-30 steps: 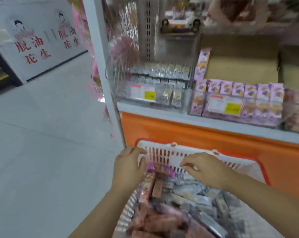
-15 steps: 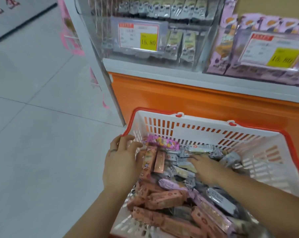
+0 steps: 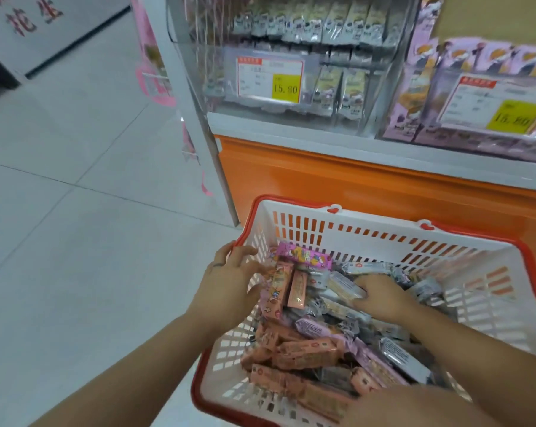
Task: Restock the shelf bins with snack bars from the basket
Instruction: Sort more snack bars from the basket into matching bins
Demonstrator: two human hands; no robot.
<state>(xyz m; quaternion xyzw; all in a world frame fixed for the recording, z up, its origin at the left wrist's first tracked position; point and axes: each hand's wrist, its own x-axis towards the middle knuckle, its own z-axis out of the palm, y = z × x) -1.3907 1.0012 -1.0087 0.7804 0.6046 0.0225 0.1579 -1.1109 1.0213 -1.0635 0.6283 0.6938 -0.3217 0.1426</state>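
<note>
Moved: both my hands have dropped into the basket.
Left hand: fingers spread, thumb against pink bars; whether I actually grip them is unclear.
Right hand: curled round a grey bar atop the heaped snack bars.
Room: pale tiled floor, orange shelf base, shelf bins above.

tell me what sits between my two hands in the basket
In the head view the gap is packed with snack bars: pink bars and a salmon bar beside the left hand, silver-wrapped bars at the right hand.
</note>
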